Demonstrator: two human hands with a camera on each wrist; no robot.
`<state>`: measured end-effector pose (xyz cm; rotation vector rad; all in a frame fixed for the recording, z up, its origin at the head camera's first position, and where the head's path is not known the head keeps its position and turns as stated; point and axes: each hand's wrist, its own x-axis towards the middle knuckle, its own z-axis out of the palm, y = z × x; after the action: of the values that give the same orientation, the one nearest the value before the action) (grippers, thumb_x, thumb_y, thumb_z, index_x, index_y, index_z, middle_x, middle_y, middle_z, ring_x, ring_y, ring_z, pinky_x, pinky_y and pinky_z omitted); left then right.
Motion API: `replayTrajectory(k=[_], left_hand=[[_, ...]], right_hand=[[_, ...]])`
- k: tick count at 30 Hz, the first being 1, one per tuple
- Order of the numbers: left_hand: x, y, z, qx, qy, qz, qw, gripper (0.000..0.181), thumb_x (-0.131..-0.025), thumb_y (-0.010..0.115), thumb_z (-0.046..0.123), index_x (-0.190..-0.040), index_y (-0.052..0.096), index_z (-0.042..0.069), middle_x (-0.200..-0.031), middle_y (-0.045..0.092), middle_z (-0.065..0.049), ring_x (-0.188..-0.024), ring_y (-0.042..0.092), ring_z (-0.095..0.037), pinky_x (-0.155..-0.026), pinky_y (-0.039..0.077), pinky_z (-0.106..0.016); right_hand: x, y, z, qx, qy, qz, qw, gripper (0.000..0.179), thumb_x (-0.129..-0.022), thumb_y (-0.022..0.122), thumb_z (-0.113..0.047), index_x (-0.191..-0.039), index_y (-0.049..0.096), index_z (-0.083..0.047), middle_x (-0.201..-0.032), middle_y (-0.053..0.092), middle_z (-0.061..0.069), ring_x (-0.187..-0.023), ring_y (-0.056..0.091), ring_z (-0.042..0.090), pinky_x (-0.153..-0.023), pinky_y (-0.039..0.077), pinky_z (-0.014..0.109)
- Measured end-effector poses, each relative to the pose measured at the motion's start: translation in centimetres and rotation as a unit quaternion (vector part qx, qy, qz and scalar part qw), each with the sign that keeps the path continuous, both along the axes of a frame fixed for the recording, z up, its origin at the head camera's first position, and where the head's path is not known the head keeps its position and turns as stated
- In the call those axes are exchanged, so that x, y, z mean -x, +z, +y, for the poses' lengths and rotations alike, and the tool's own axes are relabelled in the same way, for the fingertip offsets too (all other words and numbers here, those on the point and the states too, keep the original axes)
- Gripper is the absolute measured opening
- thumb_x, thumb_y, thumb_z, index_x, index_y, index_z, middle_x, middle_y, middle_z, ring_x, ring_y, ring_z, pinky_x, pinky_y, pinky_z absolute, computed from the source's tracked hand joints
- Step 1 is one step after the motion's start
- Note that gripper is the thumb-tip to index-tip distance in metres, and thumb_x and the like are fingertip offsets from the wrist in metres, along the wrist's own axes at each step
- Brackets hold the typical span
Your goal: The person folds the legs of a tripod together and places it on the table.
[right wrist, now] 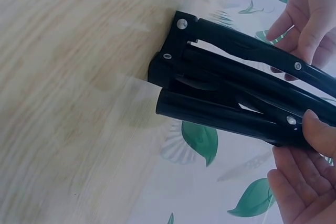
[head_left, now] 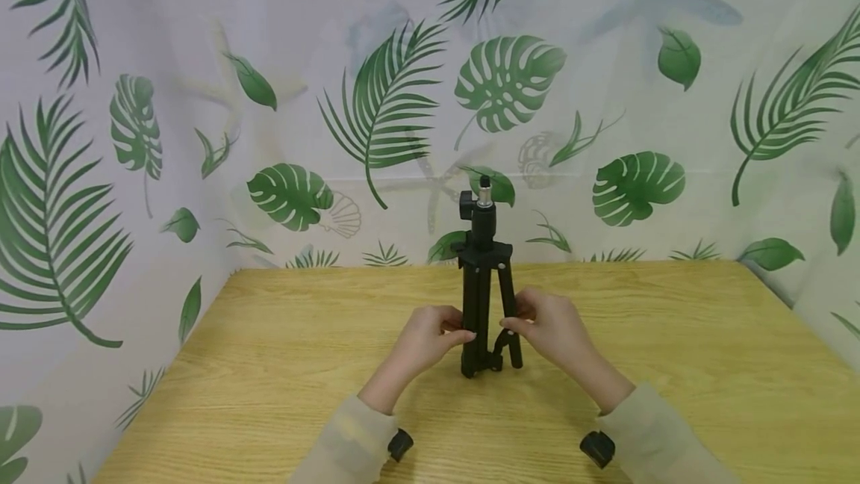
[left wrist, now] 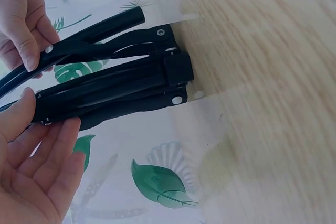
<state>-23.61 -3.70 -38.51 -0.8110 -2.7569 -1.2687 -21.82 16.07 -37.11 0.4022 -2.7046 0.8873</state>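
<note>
A small black tripod stand [head_left: 475,286] stands upright on the table, its legs folded down near the centre column. At its top are a knob [head_left: 466,205] and a silver stud [head_left: 484,195] with a dark tip. One leg [head_left: 507,290] angles slightly out to the right. My left hand [head_left: 423,338] holds the stand's left side low down, thumb in front. That right leg is pinched between the thumb and fingers of my right hand [head_left: 554,327]. Riveted braces [right wrist: 236,40] join legs to column in the right wrist view; the left wrist view shows the column's bottom block [left wrist: 178,69].
The wood-grain table [head_left: 269,342] spreads out on both sides of the stand. Behind it hangs a pale curtain [head_left: 289,125] printed with green leaves, which also runs along the left and right sides. A black strap piece [head_left: 597,449] sits by the right sleeve, another [head_left: 400,444] by the left.
</note>
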Motion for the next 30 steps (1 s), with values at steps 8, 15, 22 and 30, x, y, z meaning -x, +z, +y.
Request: replayTrajectory(k=[8, 15, 22, 30], left_hand=[[0.0, -0.1, 0.2, 0.017, 0.031, 0.019, 0.9992, 0.023, -0.078, 0.068, 0.025, -0.090, 0.067, 0.006, -0.084, 0.065, -0.002, -0.079, 0.061, -0.015, -0.067, 0.048, -0.026], [0.1, -0.2, 0.2, 0.017, 0.060, 0.036, 0.9975, 0.020, -0.077, 0.069, 0.022, -0.086, 0.066, 0.004, -0.081, 0.065, -0.004, -0.075, 0.061, -0.016, -0.063, 0.047, -0.024], [0.3, -0.2, 0.2, 0.026, 0.060, 0.046, 0.9968, 0.017, -0.077, 0.070, 0.021, -0.083, 0.068, 0.005, -0.076, 0.065, -0.002, -0.070, 0.060, -0.013, -0.061, 0.047, -0.023], [0.2, 0.0, 0.2, 0.033, 0.061, 0.039, 0.9968, 0.016, -0.077, 0.069, 0.021, -0.082, 0.068, 0.005, -0.075, 0.065, -0.002, -0.069, 0.059, -0.013, -0.060, 0.046, -0.023]], right_hand=[[-0.1, 0.0, -0.3, 0.010, -0.004, -0.012, 0.9999, 0.017, -0.074, 0.072, -0.017, -0.081, 0.061, -0.007, -0.073, 0.061, 0.001, -0.068, 0.058, 0.016, -0.059, 0.047, 0.032], [-0.3, 0.2, -0.5, 0.013, 0.001, -0.014, 0.9998, 0.017, -0.074, 0.072, -0.018, -0.079, 0.060, -0.007, -0.071, 0.061, -0.001, -0.066, 0.057, 0.014, -0.057, 0.046, 0.029], [-0.4, 0.3, -0.8, 0.011, 0.000, -0.003, 0.9999, 0.018, -0.073, 0.072, -0.018, -0.079, 0.060, -0.006, -0.071, 0.061, 0.000, -0.066, 0.059, 0.016, -0.057, 0.047, 0.031], [0.2, -0.2, -1.3, 0.004, 0.002, 0.017, 0.9998, 0.018, -0.073, 0.073, -0.018, -0.077, 0.059, -0.007, -0.070, 0.061, 0.000, -0.065, 0.059, 0.016, -0.057, 0.047, 0.032]])
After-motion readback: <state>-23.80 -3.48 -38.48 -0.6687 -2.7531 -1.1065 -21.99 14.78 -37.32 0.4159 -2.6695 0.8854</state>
